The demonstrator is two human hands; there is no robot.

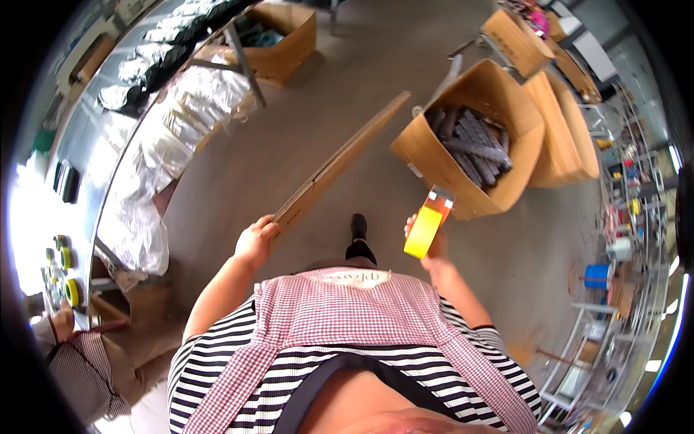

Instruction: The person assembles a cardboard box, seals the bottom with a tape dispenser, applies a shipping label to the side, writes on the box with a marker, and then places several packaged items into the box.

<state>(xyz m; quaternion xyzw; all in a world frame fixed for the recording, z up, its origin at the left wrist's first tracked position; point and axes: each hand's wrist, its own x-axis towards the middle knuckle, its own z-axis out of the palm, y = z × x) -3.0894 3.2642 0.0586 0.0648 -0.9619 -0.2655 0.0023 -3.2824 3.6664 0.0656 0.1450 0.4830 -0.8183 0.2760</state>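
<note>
While both hands are occupied: the left hand (256,240) is clamped on the near end of a flat brown corrugated cardboard piece (332,173); the right hand (437,253) is closed around an orange tape dispenser (446,207) carrying a yellow tape roll (423,233).
Cardboard position: ahead of the body, slanting away rightward; floor contact cannot be told.
Progress, done: cardboard and dispenser are both in hand.
Progress, left: cardboard appears not yet opened out; no yellow tape shows on it; dispenser is apart from it.
Open brown carton (421,155): right of the cardboard, holding dark elongated bundles (473,148).
Surface: long, pale grey (92,145), at left, bearing dark plastic-wrapped packs (144,65).
Room: grey concrete-like floor (318,69); metal racking and blue spool (597,276) at right.
</note>
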